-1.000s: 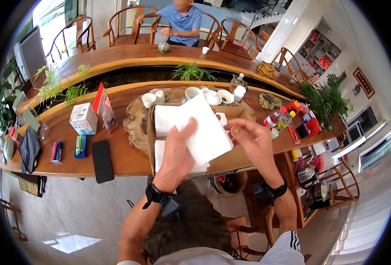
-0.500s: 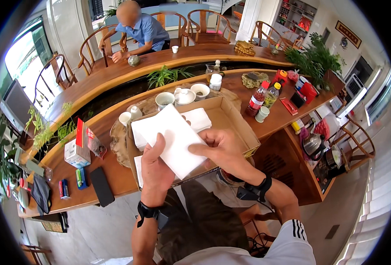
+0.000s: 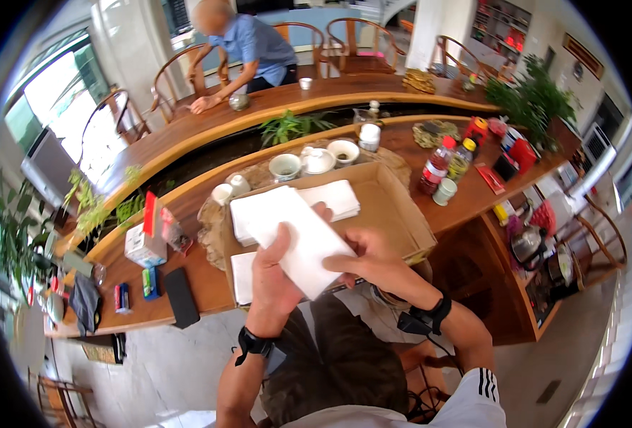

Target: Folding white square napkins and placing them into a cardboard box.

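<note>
A folded white paper napkin or small stack of them (image 3: 298, 239) is held tilted over the near side of a shallow cardboard box (image 3: 409, 207). My left hand (image 3: 273, 282) grips its left side, thumb on top and fingers beneath. My right hand (image 3: 369, 258) pinches its right edge, with the thumb on top and the other fingers partly hidden below. Inside the box lie more folded white napkins: a pile (image 3: 334, 200) toward the back and another (image 3: 242, 278) at the near left corner. A further pile shows partly behind the held one.
Behind the box stand lidded and open white cups (image 3: 285, 166). Bottles (image 3: 436, 165) and a small cup (image 3: 444, 191) are to the right. A tissue carton (image 3: 145, 246) and a black phone-like slab (image 3: 181, 297) lie left. Across the curved wooden table (image 3: 373, 85), a person (image 3: 255, 50) leans over.
The whole scene has shifted right in the picture as my head turned slightly. The held napkin now looks narrower, and my left fingertips show past its far edge. Both hands keep their hold.
</note>
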Available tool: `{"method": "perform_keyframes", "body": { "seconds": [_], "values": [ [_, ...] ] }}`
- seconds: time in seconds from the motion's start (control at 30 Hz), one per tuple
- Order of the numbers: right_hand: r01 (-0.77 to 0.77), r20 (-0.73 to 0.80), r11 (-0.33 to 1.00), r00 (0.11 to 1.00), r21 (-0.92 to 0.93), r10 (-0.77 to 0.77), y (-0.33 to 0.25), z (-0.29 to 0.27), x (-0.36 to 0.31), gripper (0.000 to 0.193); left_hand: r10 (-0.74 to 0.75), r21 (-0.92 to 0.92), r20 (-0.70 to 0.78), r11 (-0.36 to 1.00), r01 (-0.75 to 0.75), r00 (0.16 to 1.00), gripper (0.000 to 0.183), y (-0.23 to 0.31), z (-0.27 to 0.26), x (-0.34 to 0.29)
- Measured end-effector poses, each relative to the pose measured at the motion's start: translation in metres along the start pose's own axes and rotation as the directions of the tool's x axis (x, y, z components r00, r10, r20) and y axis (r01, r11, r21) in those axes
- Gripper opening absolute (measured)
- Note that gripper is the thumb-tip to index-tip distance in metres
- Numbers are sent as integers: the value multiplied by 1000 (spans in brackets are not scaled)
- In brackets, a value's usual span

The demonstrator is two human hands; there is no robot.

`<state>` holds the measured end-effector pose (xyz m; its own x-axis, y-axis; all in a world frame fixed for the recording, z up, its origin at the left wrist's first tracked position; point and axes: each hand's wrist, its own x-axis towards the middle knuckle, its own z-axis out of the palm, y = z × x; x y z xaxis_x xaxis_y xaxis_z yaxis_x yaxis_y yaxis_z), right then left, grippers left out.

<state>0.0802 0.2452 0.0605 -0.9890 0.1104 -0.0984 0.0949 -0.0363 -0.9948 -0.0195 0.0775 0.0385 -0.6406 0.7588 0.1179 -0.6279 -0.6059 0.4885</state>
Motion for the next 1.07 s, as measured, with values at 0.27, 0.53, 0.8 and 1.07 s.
{"method": "perform_keyframes", "body": {
  "seconds": [0.27, 0.53, 0.8, 1.07],
  "values": [
    [-8, -87, 997, 996, -79, 1, 3, 0, 3, 21, -5, 102, 31, 995, 2, 1000, 68, -3, -2, -5],
    [95, -176, 965, 974, -243, -140, -2, -4, 16, 18, 131, 54, -121, 991, -125, 984, 25, 2, -25, -9],
    [141, -187, 943, 961, -301, -203, -5, -1, 15, 8, 120, 19, -69, 993, -119, 990, 33, -6, -28, -9],
    [206, -66, 955, 972, -213, -224, 4, -1, 22, 23, 78, -30, -11, 996, -79, 997, 42, -10, -39, -18]
  ]
}}
